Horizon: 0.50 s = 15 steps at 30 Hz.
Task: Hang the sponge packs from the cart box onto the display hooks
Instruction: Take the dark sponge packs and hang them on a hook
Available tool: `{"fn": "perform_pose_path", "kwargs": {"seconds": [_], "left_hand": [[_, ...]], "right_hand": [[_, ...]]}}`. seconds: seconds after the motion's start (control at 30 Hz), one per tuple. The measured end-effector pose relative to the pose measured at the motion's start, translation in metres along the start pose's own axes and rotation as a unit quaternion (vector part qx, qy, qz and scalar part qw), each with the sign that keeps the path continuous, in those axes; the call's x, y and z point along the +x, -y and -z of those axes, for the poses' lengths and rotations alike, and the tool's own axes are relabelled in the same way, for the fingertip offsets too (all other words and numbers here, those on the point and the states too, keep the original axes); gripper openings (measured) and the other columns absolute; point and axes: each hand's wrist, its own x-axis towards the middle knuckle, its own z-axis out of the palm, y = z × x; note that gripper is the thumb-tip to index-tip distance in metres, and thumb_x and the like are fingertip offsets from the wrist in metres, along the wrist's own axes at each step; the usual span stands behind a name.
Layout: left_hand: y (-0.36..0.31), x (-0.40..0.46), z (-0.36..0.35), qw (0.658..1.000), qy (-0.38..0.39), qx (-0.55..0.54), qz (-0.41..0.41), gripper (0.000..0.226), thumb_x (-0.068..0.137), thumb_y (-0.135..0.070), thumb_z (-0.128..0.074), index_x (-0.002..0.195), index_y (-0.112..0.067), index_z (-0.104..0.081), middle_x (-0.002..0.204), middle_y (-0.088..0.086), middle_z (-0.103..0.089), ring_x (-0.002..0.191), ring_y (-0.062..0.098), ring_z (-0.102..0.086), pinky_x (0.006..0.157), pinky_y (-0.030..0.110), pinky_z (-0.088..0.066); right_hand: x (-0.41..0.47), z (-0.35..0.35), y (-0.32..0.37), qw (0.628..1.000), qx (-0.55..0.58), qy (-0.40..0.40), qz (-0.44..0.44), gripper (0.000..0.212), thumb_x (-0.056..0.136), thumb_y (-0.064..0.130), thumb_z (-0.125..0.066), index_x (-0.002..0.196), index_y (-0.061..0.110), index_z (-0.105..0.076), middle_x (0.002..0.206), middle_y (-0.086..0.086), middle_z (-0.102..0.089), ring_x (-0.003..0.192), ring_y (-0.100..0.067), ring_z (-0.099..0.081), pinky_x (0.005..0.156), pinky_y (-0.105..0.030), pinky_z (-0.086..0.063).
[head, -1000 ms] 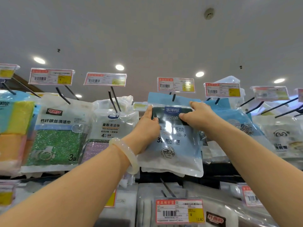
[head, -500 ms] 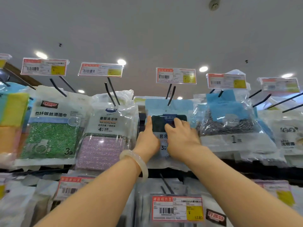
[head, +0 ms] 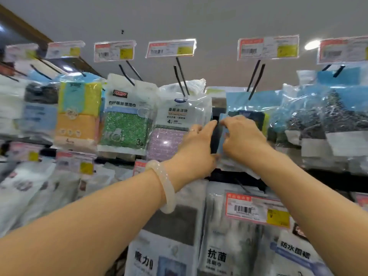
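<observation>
A light-blue sponge pack [head: 247, 104] with a dark sponge inside hangs on a pair of black display hooks [head: 255, 80] in the top row. My left hand [head: 196, 148], with a pale bangle on its wrist, rests against the pack's left edge, fingers stretched along it. My right hand [head: 242, 136] lies on the front of the pack with fingers curled over its left side. Both hands touch the pack. Its lower half is hidden behind my hands. The cart box is out of view.
Neighbouring hooks carry a white pack with purple sponge [head: 179, 120], a green scourer pack [head: 125, 118], a yellow-orange sponge pack [head: 78, 112] and steel-wool packs [head: 326, 116]. Price tags [head: 267, 47] stick out above. A lower row of cloth packs [head: 225, 236] hangs beneath my arms.
The pack has slid back along the hooks. My hands dropped from its top to its left edge and front. The camera view swung left, so the shelf appears shifted right.
</observation>
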Motion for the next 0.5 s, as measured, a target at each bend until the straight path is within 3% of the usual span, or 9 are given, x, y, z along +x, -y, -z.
{"fn": "perform_pose_path", "kwargs": {"seconds": [0.13, 0.33, 0.5], "left_hand": [[0.039, -0.042, 0.044, 0.989, -0.057, 0.134, 0.036, 0.081, 0.079, -0.028, -0.066, 0.146, -0.023, -0.020, 0.146, 0.014, -0.028, 0.135, 0.034, -0.026, 0.112, 0.042, -0.024], [0.116, -0.123, 0.138, 0.962, -0.056, 0.227, 0.144, 0.081, 0.081, -0.040, -0.062, 0.147, -0.020, -0.019, 0.146, 0.017, -0.028, 0.135, 0.035, -0.026, 0.111, 0.037, -0.025], [0.191, -0.223, 0.229, 0.902, -0.011, 0.341, 0.265, 0.083, 0.080, -0.049, -0.060, 0.146, -0.020, -0.018, 0.145, 0.018, -0.030, 0.132, 0.038, -0.028, 0.106, 0.043, -0.028]], "right_hand": [[-0.013, -0.019, 0.065, 0.992, 0.082, 0.012, 0.097, 0.048, 0.084, 0.013, -0.053, 0.131, 0.013, -0.046, 0.134, -0.014, -0.045, 0.129, -0.033, -0.036, 0.105, -0.042, -0.034], [-0.043, -0.048, 0.184, 0.967, 0.147, 0.036, 0.204, 0.051, 0.084, 0.016, -0.056, 0.132, 0.006, -0.043, 0.137, -0.021, -0.039, 0.129, -0.039, -0.035, 0.108, -0.042, -0.032], [-0.079, -0.067, 0.315, 0.937, 0.165, 0.100, 0.293, 0.051, 0.087, 0.018, -0.056, 0.134, 0.007, -0.040, 0.139, -0.022, -0.038, 0.128, -0.040, -0.035, 0.104, -0.046, -0.034]]}}
